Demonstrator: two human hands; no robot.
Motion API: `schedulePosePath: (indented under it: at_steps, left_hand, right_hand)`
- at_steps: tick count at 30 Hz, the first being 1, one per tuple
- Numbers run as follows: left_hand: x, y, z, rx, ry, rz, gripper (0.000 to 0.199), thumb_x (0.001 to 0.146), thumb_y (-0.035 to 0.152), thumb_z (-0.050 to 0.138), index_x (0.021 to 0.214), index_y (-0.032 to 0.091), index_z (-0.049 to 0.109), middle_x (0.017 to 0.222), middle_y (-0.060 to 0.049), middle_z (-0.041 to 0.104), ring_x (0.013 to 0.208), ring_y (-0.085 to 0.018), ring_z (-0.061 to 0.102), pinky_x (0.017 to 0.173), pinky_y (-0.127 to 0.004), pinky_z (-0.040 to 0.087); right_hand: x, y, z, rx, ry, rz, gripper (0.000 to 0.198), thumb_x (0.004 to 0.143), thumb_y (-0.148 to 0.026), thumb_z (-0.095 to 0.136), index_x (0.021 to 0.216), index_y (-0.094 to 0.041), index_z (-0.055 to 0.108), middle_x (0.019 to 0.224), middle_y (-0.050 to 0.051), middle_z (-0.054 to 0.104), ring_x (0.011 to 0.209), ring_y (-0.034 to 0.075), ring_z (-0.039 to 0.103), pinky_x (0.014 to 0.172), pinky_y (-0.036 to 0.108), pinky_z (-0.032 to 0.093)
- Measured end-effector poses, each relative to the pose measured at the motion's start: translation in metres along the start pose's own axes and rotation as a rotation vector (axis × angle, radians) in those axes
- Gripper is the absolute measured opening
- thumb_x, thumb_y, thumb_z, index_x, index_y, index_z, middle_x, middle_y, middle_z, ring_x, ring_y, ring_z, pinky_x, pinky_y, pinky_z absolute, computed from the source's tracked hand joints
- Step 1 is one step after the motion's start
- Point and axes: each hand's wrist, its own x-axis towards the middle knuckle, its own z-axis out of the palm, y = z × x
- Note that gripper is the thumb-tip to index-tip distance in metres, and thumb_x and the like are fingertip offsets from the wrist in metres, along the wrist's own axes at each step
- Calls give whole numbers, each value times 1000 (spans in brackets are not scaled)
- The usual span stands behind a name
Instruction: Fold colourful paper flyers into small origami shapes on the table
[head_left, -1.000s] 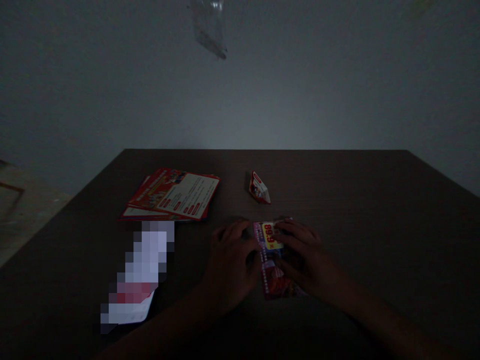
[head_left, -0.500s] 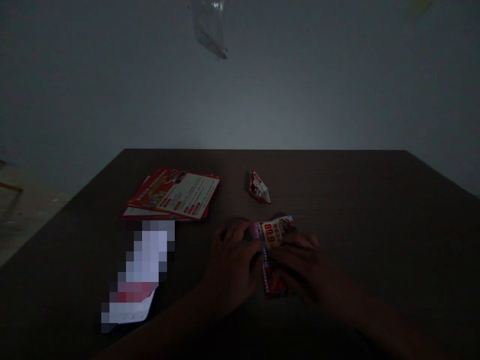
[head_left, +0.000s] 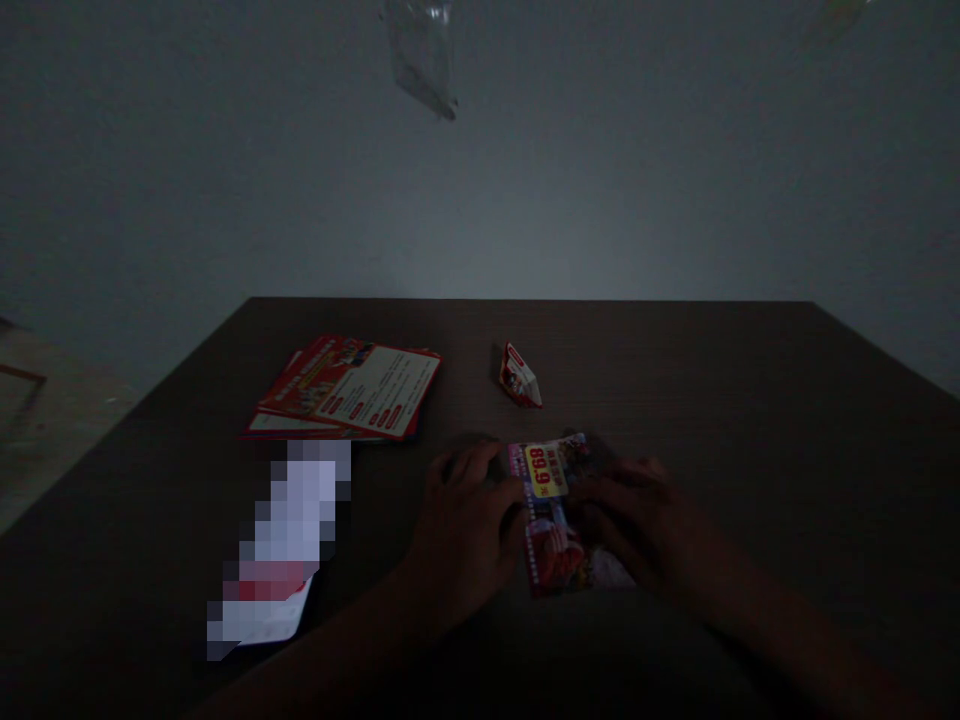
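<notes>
A colourful printed flyer [head_left: 551, 545] with a yellow "89.9" label lies on the dark table between my hands, its long side running toward me. My left hand [head_left: 465, 530] grips the flyer's left edge, thumb on the paper and fingers curled near its far corner. On the other side, my right hand [head_left: 649, 520] has its fingers on the flyer's right part, partly covering it; a pale lower right corner shows beneath. Dim light hides the undersides of both hands. Farther off stands a small folded red-and-white paper piece [head_left: 520, 377].
A stack of red-and-white flyers [head_left: 360, 385] lies at the left of the table [head_left: 675, 350]. Nearer me is a lit phone [head_left: 274, 625], its screen mostly blurred out. Behind the table rises a grey wall, with a clear plastic bag [head_left: 421, 60] hanging on it.
My right hand has slid to the right across the flyer, uncovering more of its middle and lower right part. My left hand stays at the left edge.
</notes>
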Motion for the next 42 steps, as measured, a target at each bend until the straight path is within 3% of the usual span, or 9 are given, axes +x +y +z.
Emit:
schedulePosePath:
  at_steps: [11, 25, 32, 36, 42]
  left_hand:
    - [-3, -1, 0, 3, 0, 11, 16, 84, 23, 54, 98, 25, 62, 131, -7, 46, 122, -27, 41, 99, -51, 30]
    - [-3, -1, 1, -12, 7, 8, 15, 84, 21, 55, 97, 24, 62, 132, -6, 46, 121, -28, 42, 99, -52, 29]
    - [-4, -1, 0, -12, -3, -4, 17, 84, 23, 54, 98, 26, 62, 133, -7, 46, 123, -27, 40, 100, -52, 27]
    - [-3, -2, 1, -16, -9, 0, 15, 84, 23, 54, 97, 25, 62, 133, -8, 45, 122, -28, 41, 100, -51, 28]
    - [-3, -2, 0, -37, 3, 8, 15, 84, 22, 54, 96, 24, 62, 129, -8, 47, 119, -26, 43, 98, -49, 30]
  right_hand:
    - [-5, 9, -9, -116, 6, 104, 19, 89, -18, 47, 99, -23, 62, 84, 6, 64, 77, 21, 57, 74, 39, 39]
    - [-10, 22, -17, -110, -17, 124, 19, 90, -24, 46, 97, -23, 64, 88, 7, 66, 78, 22, 60, 75, 41, 44]
    - [-7, 26, -17, 67, 147, 99, 15, 88, -25, 52, 91, -25, 66, 87, 4, 71, 79, 21, 64, 81, 41, 46]
    - [-5, 31, -10, 152, 101, 53, 15, 88, -25, 52, 91, -24, 66, 88, 3, 72, 78, 19, 64, 77, 36, 48]
    - [-5, 33, -8, 103, 48, 77, 14, 89, -25, 53, 91, -24, 67, 82, 3, 70, 76, 19, 62, 75, 36, 47]
